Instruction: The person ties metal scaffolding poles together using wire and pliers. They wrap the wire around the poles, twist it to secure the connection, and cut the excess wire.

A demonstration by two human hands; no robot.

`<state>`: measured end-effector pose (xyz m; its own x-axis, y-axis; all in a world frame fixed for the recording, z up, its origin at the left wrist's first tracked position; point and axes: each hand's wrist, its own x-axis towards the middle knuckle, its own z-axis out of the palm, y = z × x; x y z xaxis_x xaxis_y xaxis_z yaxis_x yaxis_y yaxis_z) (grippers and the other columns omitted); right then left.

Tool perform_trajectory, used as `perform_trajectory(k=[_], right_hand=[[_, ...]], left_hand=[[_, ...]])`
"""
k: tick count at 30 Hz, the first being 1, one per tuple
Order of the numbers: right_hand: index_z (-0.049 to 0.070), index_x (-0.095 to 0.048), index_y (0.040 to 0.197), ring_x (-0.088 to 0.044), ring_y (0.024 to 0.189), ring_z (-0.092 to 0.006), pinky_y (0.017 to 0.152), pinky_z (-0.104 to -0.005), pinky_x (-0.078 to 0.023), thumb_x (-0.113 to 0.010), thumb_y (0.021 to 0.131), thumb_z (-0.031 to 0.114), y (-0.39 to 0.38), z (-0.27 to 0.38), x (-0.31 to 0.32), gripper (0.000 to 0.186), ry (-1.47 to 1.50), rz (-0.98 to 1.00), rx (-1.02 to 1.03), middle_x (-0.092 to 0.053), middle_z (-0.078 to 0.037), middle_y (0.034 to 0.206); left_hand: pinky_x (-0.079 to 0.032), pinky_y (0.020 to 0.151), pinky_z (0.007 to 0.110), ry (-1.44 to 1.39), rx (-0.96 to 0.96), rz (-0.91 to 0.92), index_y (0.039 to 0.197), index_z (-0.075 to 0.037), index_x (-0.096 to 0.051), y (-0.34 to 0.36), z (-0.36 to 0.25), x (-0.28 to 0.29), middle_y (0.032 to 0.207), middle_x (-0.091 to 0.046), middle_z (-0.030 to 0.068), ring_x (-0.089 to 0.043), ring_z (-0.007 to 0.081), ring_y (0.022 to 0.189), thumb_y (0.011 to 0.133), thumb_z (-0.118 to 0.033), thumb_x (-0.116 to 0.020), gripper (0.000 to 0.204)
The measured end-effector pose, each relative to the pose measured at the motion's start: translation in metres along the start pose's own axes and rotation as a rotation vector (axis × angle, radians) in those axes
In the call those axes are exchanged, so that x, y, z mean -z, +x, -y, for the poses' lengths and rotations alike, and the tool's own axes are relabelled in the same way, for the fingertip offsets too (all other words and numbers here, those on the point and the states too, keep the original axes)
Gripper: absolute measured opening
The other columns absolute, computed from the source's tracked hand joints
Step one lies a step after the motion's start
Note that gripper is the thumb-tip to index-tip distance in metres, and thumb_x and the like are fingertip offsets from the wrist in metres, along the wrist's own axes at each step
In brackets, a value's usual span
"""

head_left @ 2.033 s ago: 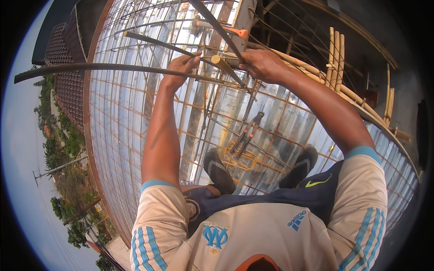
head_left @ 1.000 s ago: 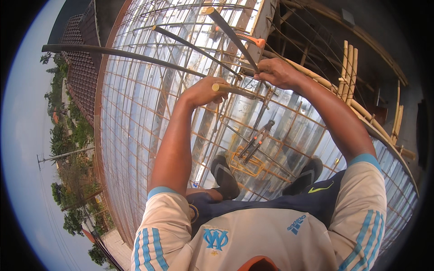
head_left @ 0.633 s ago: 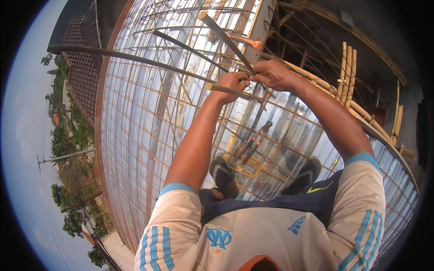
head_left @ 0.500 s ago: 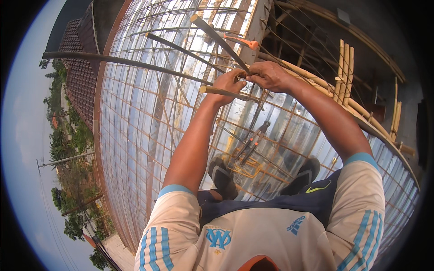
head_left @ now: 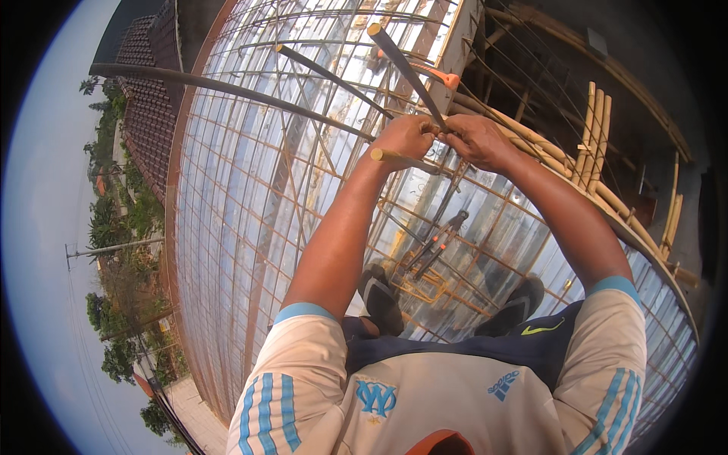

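The bar [head_left: 409, 76] rises between my left hand [head_left: 407, 139] and right hand [head_left: 479, 142], fingers curled at its base; whether clamped, I cannot tell.

left hand [head_left: 406, 137]: curled | right hand [head_left: 482, 142]: curled | spacing: nearly touching

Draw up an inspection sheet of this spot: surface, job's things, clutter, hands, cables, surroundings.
Surface: corrugated metal sheeting beneath a rusty bar grid.
Job's things: thick dark bar with a pale cut end, sticking up at a slant; thinner bar to its left.
Clutter: black-and-orange-handled pincers lying over the grid; orange-handled tool, apparently a hammer, beyond the hands.
Hands: left hand and right hand meet at the thick bar's lower end; anything pinched is too small to tell.
Cables: dark line at lower left, probably a cable.
Surroundings: tiled roof, greenery, bamboo poles.
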<state>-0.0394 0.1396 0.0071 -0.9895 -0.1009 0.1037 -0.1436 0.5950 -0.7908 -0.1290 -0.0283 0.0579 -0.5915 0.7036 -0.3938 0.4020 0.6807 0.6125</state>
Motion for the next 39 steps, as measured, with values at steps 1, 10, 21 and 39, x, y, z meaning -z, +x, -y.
perform_trajectory(k=[1,10,21,39], right_hand=[[0.007,-0.062,0.101,-0.058,0.086,-0.0395,0.074,-0.0454,-0.045,-0.056,0.089,0.021,-0.003,0.001,0.001,0.020,-0.012,-0.008,-0.044,-0.062,-0.019,0.089],[0.002,-0.060,0.101,-0.063,0.079,-0.0373,0.068,-0.0412,-0.048,-0.056,0.089,0.017,-0.008,0.031,-0.001,0.019,-0.040,-0.076,-0.099,-0.064,-0.020,0.084],[0.001,-0.052,0.103,-0.057,0.067,-0.0346,0.063,-0.0397,-0.045,-0.052,0.089,0.008,-0.011,0.002,-0.012,0.015,-0.020,-0.170,0.004,-0.059,-0.018,0.080],[-0.006,-0.062,0.103,-0.058,0.076,-0.0169,0.072,-0.0320,-0.046,-0.054,0.089,0.011,-0.007,0.009,0.013,0.023,0.269,0.084,-0.142,-0.063,-0.013,0.082]], left_hand=[[-0.048,0.083,0.040,0.033,0.015,0.020,0.106,-0.001,-0.064,0.000,-0.008,0.001,0.099,-0.066,0.0202,-0.063,0.0342,0.094,0.083,-0.014,-0.050,0.030],[-0.050,0.074,0.043,0.127,0.065,-0.026,0.095,-0.007,-0.070,-0.009,-0.016,-0.009,0.089,-0.067,0.0180,-0.064,0.0348,0.086,0.079,-0.016,-0.056,0.022],[-0.051,0.070,0.042,0.206,0.184,-0.008,0.086,-0.008,-0.071,-0.005,-0.028,-0.007,0.088,-0.068,0.0166,-0.065,0.0344,0.084,0.079,-0.023,-0.061,0.020],[-0.047,0.068,0.039,0.006,-0.085,-0.027,0.090,-0.005,-0.069,0.017,0.015,-0.016,0.080,-0.065,0.0175,-0.063,0.0315,0.074,0.078,-0.024,-0.062,0.023]])
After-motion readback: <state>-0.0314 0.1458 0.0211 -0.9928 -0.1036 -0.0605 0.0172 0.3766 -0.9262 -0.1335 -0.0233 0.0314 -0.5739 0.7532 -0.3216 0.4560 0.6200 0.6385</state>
